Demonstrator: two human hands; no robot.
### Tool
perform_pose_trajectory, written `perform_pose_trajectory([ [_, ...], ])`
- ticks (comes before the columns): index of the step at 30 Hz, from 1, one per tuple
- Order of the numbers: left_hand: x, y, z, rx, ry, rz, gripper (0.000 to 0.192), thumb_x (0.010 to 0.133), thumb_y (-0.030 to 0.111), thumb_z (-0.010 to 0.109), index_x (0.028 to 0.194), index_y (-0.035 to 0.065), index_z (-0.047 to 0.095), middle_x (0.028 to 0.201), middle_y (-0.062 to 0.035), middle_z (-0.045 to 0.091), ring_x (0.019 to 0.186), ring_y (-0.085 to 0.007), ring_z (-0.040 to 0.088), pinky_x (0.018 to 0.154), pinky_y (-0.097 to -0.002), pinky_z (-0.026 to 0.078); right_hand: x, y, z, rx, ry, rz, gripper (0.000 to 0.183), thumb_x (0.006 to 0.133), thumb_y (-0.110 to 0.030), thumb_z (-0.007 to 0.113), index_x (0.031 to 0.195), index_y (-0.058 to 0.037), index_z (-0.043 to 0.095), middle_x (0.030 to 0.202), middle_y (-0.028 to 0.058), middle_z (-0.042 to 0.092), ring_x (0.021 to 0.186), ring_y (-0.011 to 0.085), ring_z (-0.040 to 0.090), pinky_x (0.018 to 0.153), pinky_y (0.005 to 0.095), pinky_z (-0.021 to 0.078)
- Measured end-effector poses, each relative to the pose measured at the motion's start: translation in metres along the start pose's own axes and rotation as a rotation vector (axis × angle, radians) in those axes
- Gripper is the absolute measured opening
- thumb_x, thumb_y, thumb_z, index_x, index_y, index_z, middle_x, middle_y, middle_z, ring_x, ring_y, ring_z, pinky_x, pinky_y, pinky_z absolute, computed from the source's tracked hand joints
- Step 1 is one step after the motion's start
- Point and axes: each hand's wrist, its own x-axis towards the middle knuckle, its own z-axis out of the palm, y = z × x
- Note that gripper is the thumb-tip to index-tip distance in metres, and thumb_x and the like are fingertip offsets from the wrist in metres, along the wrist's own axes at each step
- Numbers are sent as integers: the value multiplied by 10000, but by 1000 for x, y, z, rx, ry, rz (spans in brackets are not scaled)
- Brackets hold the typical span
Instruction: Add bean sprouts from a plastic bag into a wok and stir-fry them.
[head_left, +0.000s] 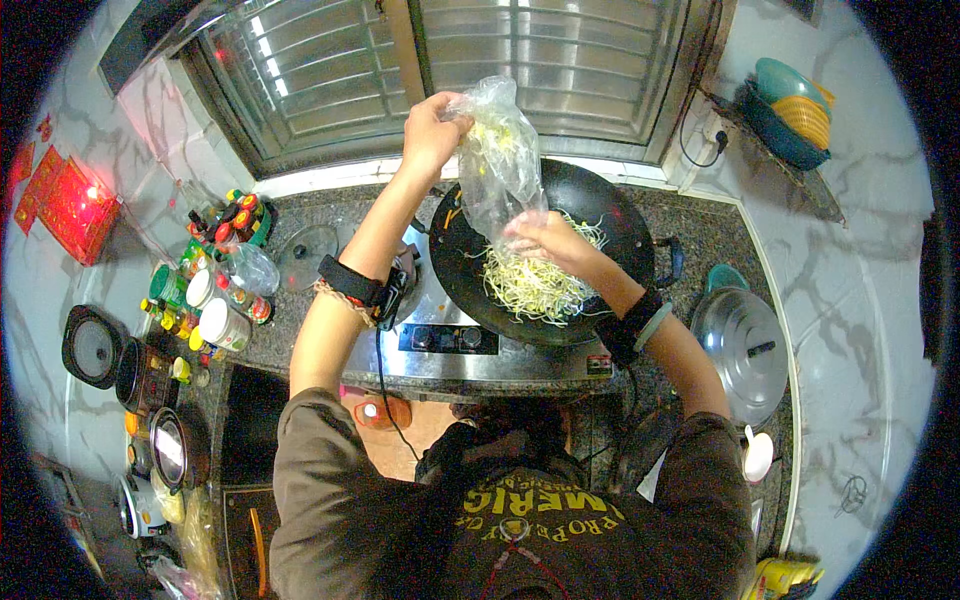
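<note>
My left hand (439, 135) grips the bottom end of a clear plastic bag (501, 169), raised in front of the window. Some bean sprouts still cling inside the bag's upper part. Lower down, my right hand (546, 240) holds the bag near its mouth, just over the wok. A heap of bean sprouts (532, 292) lies in the black wok (630, 225), which sits on the gas stove (450, 367). A few orange strips (452, 210) show at the wok's left side.
A glass lid (306, 251) lies left of the stove, beside sauce bottles and seasoning jars (225, 322). On the right are a large metal lid (739, 352) and a white ladle or spoon (759, 456). Colanders (795, 112) sit on a corner shelf. The wok's handle (669, 261) points right.
</note>
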Motion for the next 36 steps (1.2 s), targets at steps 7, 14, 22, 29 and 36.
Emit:
perform_pose_trajectory([
  [7,7,-21,-8,42,55,-135,188,631,74,589,808,12,577,636,-50,563,506,-97,497,483,-226,409,-4,-2,-20,270,32,-24,146,763,-221,475,751,-76,474,766,67,537,655,134,512,592,247,417],
  [14,7,-65,-5,-51,-67,-320,163,625,88,620,751,-6,580,632,-53,561,510,-101,501,477,-215,413,-41,-48,4,529,217,46,286,771,-313,443,922,-72,473,810,28,525,710,141,497,666,283,398],
  [22,0,-43,7,-324,-211,-449,110,672,49,569,761,-13,550,678,-49,549,520,-121,501,471,-219,416,-47,-27,-31,-776,303,-885,291,739,-253,507,917,-24,479,865,61,507,750,144,501,674,249,396],
  [29,-6,-32,12,124,-133,-312,133,623,73,620,638,-39,548,568,-97,543,454,-127,510,438,-234,416,-23,-9,-57,758,-225,-125,387,791,-289,381,1035,10,393,1008,132,476,768,189,511,736,290,401],
  [36,-5,-30,1,570,-126,-205,255,559,235,666,578,3,564,481,-100,525,430,-167,527,475,-278,414,-31,-15,-66,910,-69,-90,276,789,-265,402,944,-37,399,950,123,508,506,103,485,362,190,390],
])
